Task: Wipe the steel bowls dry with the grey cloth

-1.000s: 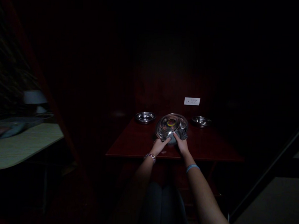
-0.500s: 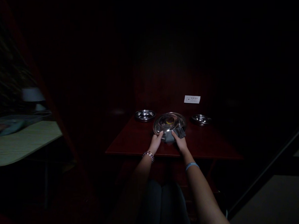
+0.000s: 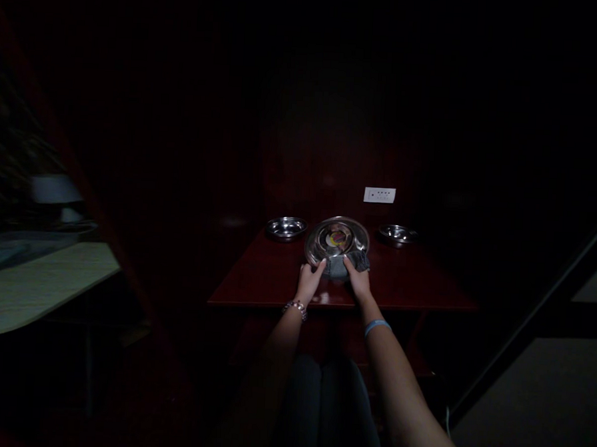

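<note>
A round, shiny steel plate (image 3: 348, 230) with a colourful round patch at its centre is held tilted above the dark red table (image 3: 260, 281). My left hand (image 3: 311, 281) grips its near left rim, thumb on top. My right hand (image 3: 358, 279) is closed on a grey cloth (image 3: 337, 266) folded over the plate's near edge, its thumb pressing on the cloth. The fingers beneath the plate are hidden.
A steel bowl (image 3: 286, 229) stands at the table's back left and another steel bowl (image 3: 398, 235) at the back right. A white socket plate (image 3: 379, 195) is on the wall behind. To the left is a pale table (image 3: 50, 284) with a white lamp (image 3: 55, 189).
The plate is tilted up a little more, so its central patch shows more clearly. Both hands keep hold, and the view has shifted slightly. The hand on the pale table is out of sight.
</note>
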`<state>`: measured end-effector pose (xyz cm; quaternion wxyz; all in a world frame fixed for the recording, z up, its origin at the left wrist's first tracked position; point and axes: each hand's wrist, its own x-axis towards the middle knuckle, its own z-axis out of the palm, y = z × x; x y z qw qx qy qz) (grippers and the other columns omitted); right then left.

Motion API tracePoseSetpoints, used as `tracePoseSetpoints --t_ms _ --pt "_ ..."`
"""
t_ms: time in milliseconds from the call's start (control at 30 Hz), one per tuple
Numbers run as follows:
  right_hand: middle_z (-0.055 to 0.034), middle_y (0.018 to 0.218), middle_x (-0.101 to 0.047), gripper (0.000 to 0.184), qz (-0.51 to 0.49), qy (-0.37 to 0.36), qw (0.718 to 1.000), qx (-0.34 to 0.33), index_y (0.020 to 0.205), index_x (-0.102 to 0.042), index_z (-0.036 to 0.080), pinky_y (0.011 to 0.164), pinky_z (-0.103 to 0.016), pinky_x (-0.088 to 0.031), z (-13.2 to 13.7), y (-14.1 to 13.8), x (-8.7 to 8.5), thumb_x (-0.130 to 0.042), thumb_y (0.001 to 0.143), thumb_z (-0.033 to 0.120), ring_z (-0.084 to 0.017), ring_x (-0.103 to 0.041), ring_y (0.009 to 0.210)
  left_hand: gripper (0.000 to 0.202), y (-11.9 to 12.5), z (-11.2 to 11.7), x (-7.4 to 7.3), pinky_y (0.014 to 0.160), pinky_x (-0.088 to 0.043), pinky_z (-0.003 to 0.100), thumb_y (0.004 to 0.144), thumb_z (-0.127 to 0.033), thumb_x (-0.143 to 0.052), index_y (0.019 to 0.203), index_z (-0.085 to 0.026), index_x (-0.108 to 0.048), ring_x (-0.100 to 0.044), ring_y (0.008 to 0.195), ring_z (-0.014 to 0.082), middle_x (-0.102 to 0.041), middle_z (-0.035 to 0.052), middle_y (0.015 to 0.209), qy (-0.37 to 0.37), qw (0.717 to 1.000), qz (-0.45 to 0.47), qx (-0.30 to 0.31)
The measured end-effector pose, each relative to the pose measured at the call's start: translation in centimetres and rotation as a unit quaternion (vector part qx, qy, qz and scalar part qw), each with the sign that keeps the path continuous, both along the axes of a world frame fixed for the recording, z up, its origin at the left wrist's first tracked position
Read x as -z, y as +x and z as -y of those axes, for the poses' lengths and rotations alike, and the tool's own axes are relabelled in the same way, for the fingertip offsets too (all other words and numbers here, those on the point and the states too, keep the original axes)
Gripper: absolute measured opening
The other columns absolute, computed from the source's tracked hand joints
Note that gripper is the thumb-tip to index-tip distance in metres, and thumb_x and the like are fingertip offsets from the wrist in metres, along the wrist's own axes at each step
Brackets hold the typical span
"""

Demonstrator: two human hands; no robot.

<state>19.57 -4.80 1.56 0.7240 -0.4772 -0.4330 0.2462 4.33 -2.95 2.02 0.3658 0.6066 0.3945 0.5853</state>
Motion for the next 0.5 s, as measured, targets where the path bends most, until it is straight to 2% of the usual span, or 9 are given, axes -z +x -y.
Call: tracePoseSetpoints --t_ms 100,200,333,433,500 --pt "-0.0088 0.124 -0.065 0.052 -0.010 0.007 1.000 -0.013 0.117 -0.063 0.019 0.105 -0.041 -0.044 -0.11 0.17 0.04 -0.068 0.073 0.044 -0.023 -0.061 0.115 0.038 0.13 0.07 0.17 0.104 -0.040 0.038 0.076 -0.039 -0.069 0.107 -0.017 -0.070 -0.059 0.117 0.0263 -0.069 0.0130 0.116 -0.002 0.996 -0.087 -0.022" --pt "-0.0095 0.125 -0.065 0.053 -0.016 0.008 1.000 -0.017 0.118 -0.063 0.018 0.104 -0.040 -0.044 -0.01 0.23 -0.03 -0.068 0.073 0.045 -0.023 -0.061 0.116 0.037 0.35 0.10 0.18 0.103 -0.041 0.035 0.079 -0.039 -0.065 0.108 -0.017 -0.070 -0.059 0.117 0.0250 -0.069 0.0121 0.117 0.013 0.995 -0.097 0.007" --pt "-0.0091 0.125 -0.065 0.055 -0.020 0.005 0.999 -0.033 0.119 -0.063 0.018 0.104 -0.039 -0.044 0.15 0.12 -0.14 -0.069 0.072 0.046 -0.023 -0.062 0.115 0.034 0.54 -0.10 0.04 0.098 -0.044 0.033 0.080 -0.038 -0.063 0.102 -0.013 -0.071 -0.064 0.107 0.0228 -0.073 0.0109 0.107 0.012 0.999 -0.017 0.046" --pt "-0.0083 0.125 -0.065 0.056 -0.010 0.001 0.999 -0.048 0.119 -0.063 0.018 0.105 -0.039 -0.044 0.08 0.02 -0.07 -0.071 0.072 0.046 -0.022 -0.061 0.115 0.031 0.36 -0.20 -0.08 0.089 -0.048 0.032 0.077 -0.041 -0.065 0.086 -0.012 -0.072 -0.067 0.092 0.0226 -0.074 0.0096 0.090 -0.026 0.997 0.061 0.025" --pt "-0.0083 0.124 -0.066 0.056 -0.006 -0.009 0.998 -0.055 0.118 -0.064 0.018 0.106 -0.040 -0.043 0.01 0.00 0.05 -0.072 0.070 0.046 -0.023 -0.061 0.116 0.033 0.13 -0.14 -0.17 0.083 -0.049 0.030 0.076 -0.043 -0.066 0.082 -0.011 -0.071 -0.066 0.086 0.0211 -0.074 0.0082 0.084 -0.043 0.993 0.110 0.000"
